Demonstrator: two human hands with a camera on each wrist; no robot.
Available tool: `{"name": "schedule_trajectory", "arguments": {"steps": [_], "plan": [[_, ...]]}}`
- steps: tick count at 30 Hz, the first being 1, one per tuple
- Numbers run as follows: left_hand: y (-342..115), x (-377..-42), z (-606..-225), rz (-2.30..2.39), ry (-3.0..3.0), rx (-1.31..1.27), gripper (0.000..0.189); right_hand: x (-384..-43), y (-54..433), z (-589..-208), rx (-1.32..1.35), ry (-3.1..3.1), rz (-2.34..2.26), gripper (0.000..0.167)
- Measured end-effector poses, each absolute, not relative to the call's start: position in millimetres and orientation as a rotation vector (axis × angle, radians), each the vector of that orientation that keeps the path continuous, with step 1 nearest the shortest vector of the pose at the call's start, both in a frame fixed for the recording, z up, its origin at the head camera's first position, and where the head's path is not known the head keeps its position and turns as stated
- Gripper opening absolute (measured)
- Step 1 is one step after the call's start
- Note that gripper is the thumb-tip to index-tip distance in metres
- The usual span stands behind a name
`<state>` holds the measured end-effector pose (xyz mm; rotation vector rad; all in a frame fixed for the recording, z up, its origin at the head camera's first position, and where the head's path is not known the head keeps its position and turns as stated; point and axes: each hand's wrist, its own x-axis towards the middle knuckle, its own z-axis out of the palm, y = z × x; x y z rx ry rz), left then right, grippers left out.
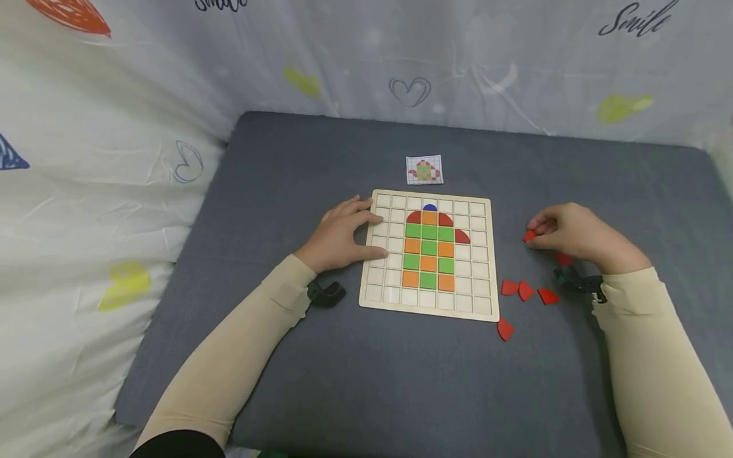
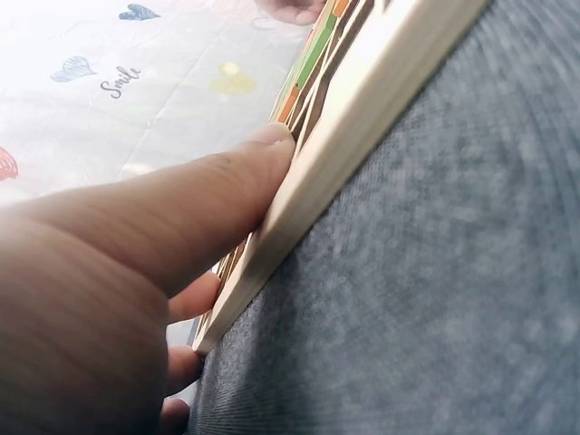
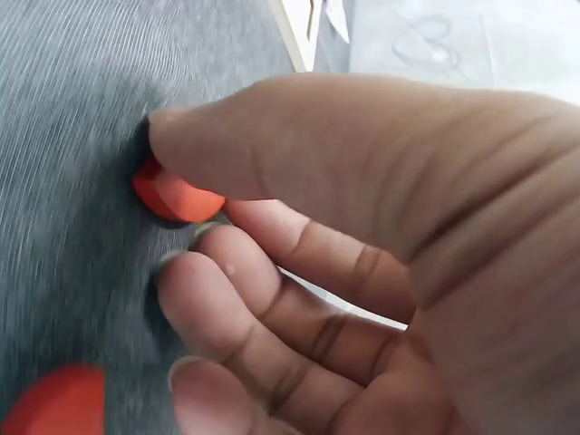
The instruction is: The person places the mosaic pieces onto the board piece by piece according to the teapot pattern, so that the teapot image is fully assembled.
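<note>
A square wooden grid board [image 1: 473, 299] lies on the table, with orange, green, dark red and blue pieces set in its squares. My left hand [image 1: 339, 236] rests on its left edge, thumb and fingers spread; in the left wrist view the thumb [image 2: 227, 195] lies over the rim. To the board's right, my right hand [image 1: 578, 234] pinches a red quarter-round piece [image 1: 529, 236] between thumb and fingers. In the right wrist view that red piece [image 3: 186, 199] is just above or on the cloth, partly hidden by the thumb; I cannot tell which.
Several loose red pieces [image 1: 525, 291] lie right of the board, one [image 1: 505, 329] near its lower right corner and another [image 1: 564, 259] under my right hand. A small picture card [image 1: 424, 170] lies behind the board. A printed curtain [image 1: 355, 57] hangs beyond the grey table [image 1: 321, 152].
</note>
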<state>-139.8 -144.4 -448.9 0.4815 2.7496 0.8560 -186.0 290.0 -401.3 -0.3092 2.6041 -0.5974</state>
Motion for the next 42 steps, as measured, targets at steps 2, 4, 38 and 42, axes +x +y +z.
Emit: {"name": "schedule_trajectory", "arguments": {"steps": [2,4,38,42], "plan": [[-144.1,-139.8,-449.1,0.857,2.747,0.48,0.074,-187.1,284.6,-401.4,-0.334,2.601,-0.594,0.032],[-143.9,-139.9,-449.4,0.858,2.745,0.479,0.074,-187.6,280.0,-401.8,-0.349,2.607,-0.59,0.03],[-144.0,-139.2,-447.0,0.857,2.749,0.469,0.073,-169.4,244.5,-394.4,-0.356,2.735,-0.64,0.023],[-144.8,-138.9,-447.0,0.864,2.745,0.469,0.074,-161.7,236.5,-386.8,-0.347,2.709,-0.698,0.024]]}}
